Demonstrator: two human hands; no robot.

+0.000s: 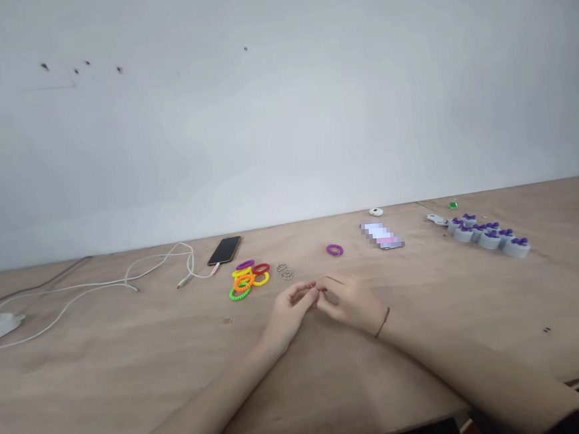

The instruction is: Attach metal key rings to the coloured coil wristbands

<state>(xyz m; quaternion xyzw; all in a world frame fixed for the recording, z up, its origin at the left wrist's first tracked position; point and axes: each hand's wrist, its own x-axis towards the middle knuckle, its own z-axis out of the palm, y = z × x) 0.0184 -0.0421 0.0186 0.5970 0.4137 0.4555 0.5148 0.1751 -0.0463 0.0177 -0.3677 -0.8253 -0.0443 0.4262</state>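
Observation:
My left hand (293,309) and my right hand (349,298) meet fingertip to fingertip over the middle of the table. Between their pinched fingers is a small metal ring (314,286), mostly hidden by the fingers. Just beyond my left hand lies a little group of silver metal rings (284,272). To the left of these is a pile of coiled plastic bands (244,282) in green, orange, yellow, red and purple. A single purple coiled band (335,249) lies apart, beyond my right hand.
A dark phone (224,250) is plugged into a white cable (193,261) at the left. Another phone (382,234), blurred out, lies right of centre. Several white round pieces with purple bows (488,239) stand at the right. The white wall (281,110) bounds the table's (180,359) back.

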